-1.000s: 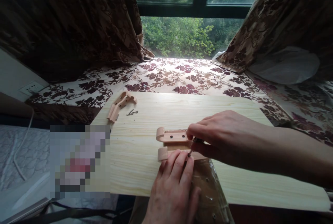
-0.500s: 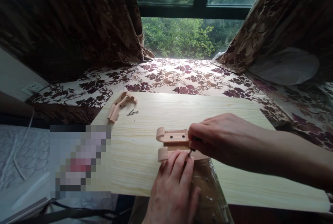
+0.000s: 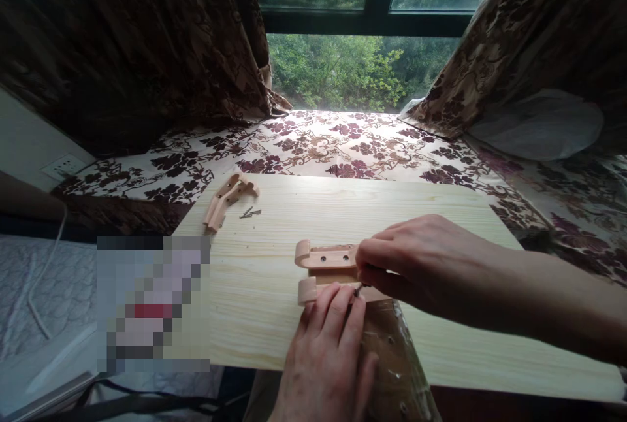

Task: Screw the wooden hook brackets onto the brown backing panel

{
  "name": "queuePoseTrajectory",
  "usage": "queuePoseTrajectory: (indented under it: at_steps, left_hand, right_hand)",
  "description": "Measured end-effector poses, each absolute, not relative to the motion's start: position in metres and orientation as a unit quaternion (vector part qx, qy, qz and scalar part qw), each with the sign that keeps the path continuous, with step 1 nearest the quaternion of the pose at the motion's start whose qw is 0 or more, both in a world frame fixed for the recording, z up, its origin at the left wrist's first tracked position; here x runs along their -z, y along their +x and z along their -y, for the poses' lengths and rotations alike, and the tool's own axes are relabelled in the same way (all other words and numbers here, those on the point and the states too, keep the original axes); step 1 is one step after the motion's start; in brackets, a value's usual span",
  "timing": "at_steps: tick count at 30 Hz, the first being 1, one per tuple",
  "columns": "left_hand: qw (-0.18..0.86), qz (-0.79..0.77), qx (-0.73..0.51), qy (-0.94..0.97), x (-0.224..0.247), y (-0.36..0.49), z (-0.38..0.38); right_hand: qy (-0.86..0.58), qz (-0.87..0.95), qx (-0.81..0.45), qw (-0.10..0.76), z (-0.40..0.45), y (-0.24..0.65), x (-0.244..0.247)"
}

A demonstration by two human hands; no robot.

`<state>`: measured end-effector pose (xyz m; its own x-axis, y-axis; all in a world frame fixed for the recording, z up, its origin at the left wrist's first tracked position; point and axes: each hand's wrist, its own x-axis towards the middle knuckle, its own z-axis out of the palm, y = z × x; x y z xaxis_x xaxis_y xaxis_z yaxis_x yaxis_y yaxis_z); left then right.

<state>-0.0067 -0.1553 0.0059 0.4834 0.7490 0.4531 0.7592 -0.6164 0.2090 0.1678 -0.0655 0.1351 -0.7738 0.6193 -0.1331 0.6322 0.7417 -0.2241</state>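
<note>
The left hand comes in over the near edge of the board. It lies flat, with its fingertips on the near hook and its thumb out to the side. A shiny brown piece is under this hand and sticks out past the near edge. The near hook sits at the far end of the brown piece, around the middle of the board. The right hand is closed on a thin tool. Most of the tool is hidden, but its metal tip points down at the near hook, close to the left fingers. Just behind is the far hook, with two dark round spots. The right hand covers its right end. A blurry patch hides the near left corner of the board. By the far left corner lie more hooks, with a few screws just beside them. Past the far edge is a flowery cloth, then curtains and a window with green trees.
</note>
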Motion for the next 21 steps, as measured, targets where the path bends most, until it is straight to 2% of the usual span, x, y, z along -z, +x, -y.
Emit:
queuePoseTrajectory:
  at_steps: [9, 17, 21]
  left_hand:
    - [0.020, 0.437, 0.270, -0.858, -0.007, -0.005, 0.154]
    - [0.019, 0.435, 0.273, -0.858, -0.007, -0.005, 0.155]
    - [0.013, 0.440, 0.264, -0.858, -0.008, -0.005, 0.155]
  right_hand:
    - [0.266, -0.953, 0.143, -0.015, 0.067, 0.172, -0.136]
    - [0.343, -0.933, 0.100, 0.041, 0.068, 0.165, -0.127]
    - [0.303, -0.950, 0.079, -0.007, 0.069, 0.168, -0.136]
